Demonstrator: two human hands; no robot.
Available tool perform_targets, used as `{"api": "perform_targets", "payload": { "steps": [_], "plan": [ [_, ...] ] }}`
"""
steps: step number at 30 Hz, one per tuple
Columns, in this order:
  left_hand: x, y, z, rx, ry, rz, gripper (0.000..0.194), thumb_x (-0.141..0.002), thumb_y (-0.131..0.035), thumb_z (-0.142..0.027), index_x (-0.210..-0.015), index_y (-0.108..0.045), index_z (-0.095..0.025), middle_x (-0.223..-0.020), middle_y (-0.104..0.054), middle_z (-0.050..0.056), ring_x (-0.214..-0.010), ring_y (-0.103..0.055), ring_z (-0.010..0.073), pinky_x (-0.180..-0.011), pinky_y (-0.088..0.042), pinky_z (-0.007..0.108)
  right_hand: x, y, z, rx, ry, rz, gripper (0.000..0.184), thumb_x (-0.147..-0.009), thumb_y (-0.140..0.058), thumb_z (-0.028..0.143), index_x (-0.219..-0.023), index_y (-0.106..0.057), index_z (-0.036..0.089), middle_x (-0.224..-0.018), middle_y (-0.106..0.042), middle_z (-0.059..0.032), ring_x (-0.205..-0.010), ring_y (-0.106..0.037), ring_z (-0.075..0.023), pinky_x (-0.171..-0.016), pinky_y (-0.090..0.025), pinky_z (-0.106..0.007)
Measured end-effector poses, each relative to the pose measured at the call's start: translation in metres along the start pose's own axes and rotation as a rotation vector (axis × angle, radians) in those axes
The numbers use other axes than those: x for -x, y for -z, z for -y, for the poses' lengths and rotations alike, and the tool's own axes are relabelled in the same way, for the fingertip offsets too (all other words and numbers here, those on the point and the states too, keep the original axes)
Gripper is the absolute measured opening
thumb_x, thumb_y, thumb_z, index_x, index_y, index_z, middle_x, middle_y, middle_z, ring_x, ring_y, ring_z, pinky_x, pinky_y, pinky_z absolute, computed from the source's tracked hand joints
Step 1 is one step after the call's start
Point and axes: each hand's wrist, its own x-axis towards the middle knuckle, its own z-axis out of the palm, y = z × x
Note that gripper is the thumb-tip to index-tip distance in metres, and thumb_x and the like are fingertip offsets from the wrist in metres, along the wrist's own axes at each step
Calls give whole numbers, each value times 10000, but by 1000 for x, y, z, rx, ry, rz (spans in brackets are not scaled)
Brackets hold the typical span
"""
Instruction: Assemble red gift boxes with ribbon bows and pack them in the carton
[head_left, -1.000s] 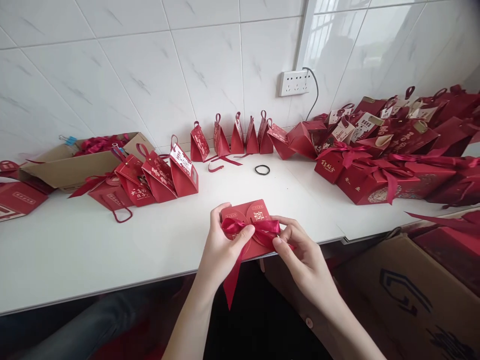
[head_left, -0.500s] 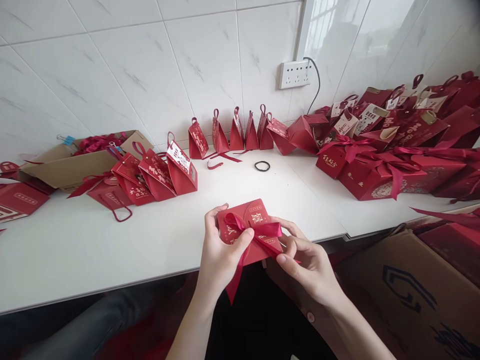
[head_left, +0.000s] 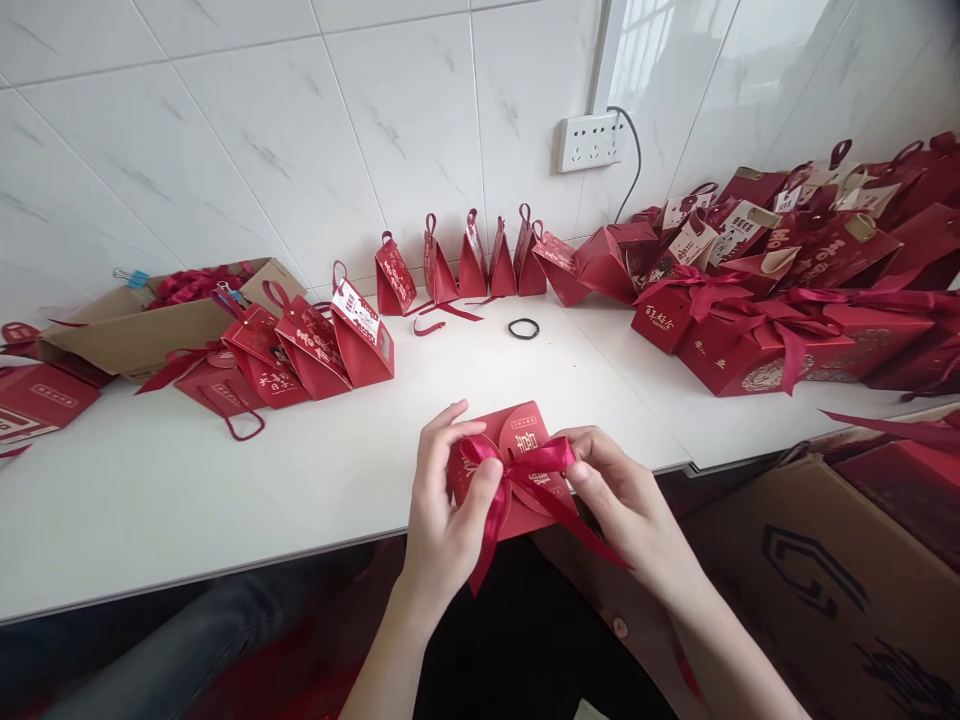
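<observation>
A small red gift box (head_left: pixel 525 432) with gold lettering rests at the near edge of the white table (head_left: pixel 225 480). A dark red satin ribbon bow (head_left: pixel 517 465) sits across its front, two tails hanging below the edge. My left hand (head_left: pixel 442 510) holds the box's left side, thumb pressed on the bow's left loop. My right hand (head_left: pixel 622 500) pinches the right loop and grips the box's right side.
Rows of red triangular gift bags (head_left: pixel 465 270) stand along the tiled wall. Ribboned red boxes (head_left: pixel 750 340) pile at the right. A cardboard box (head_left: pixel 150 320) lies at the left, a black hair tie (head_left: pixel 523 328) mid-table, and a large carton (head_left: pixel 825 580) below right.
The box has shifted slightly right and turned toward me. My right hand has moved up from the ribbon tail to the bow's right loop, and the tails now hang free.
</observation>
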Motion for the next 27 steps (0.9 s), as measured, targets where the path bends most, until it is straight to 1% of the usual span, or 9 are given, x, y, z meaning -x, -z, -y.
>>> {"api": "perform_targets", "payload": {
  "steps": [3,6,8,12,15,19,21,24,27],
  "plan": [
    [3,-4,1,15,-64,-98,106,-920,-497,-295,-940,-565,-215,-1304,-510,69,-1271,-440,223,-1007,-411,336,-3,-1,1,121,70,-29,288,-927,-489,407,-721,-492,205,-910,-543,-31,-851,-530,-158,-767,-430,-268],
    [6,-5,1,54,-58,-149,111,-917,-504,-271,-836,-532,-201,-1281,-527,72,-1264,-455,223,-971,-442,317,-6,1,-1,175,119,-16,298,-932,-469,368,-684,-476,202,-891,-519,-32,-845,-514,-164,-754,-415,-274],
    [8,-6,2,93,-38,-152,140,-911,-515,-269,-792,-505,-196,-1287,-522,73,-1282,-441,230,-959,-456,312,-8,2,0,194,131,-12,308,-926,-463,378,-674,-469,201,-864,-514,-33,-837,-513,-171,-732,-411,-279],
    [12,-6,1,146,-25,-111,151,-892,-547,-270,-769,-494,-200,-1298,-510,58,-1319,-401,231,-973,-448,303,-11,2,3,189,106,-52,327,-922,-468,413,-672,-442,205,-736,-482,-4,-701,-479,-148,-656,-395,-273],
    [13,-5,0,170,48,-122,154,-894,-544,-304,-784,-514,-202,-1293,-525,58,-1313,-409,235,-1009,-422,329,-12,1,2,160,95,-65,333,-917,-483,418,-666,-451,203,-712,-483,-2,-679,-472,-140,-639,-400,-265],
    [15,-4,3,242,187,-143,217,-886,-554,-368,-767,-512,-192,-1311,-527,56,-1310,-406,248,-1054,-374,361,-14,-1,-4,28,21,-81,394,-859,-561,492,-618,-472,193,-670,-498,0,-635,-484,-129,-602,-415,-251],
    [17,-5,5,266,224,-143,231,-891,-545,-381,-765,-503,-192,-1337,-503,45,-1311,-399,246,-1063,-359,364,-13,-2,-7,-55,-41,-91,426,-830,-593,517,-590,-476,186,-647,-494,5,-602,-472,-117,-581,-408,-242],
    [23,-8,5,264,223,-175,228,-900,-529,-380,-772,-493,-194,-1352,-480,38,-1311,-391,239,-1062,-351,356,-11,-4,-10,-218,-139,-76,425,-810,-623,524,-597,-492,180,-628,-463,19,-562,-426,-99,-532,-367,-227],
    [28,-13,3,236,189,-206,219,-907,-517,-368,-772,-488,-197,-1341,-482,38,-1314,-381,230,-1053,-350,333,-8,-7,-14,-428,-231,-59,409,-770,-671,522,-623,-495,183,-593,-425,39,-515,-375,-86,-485,-311,-216]
  ]
}}
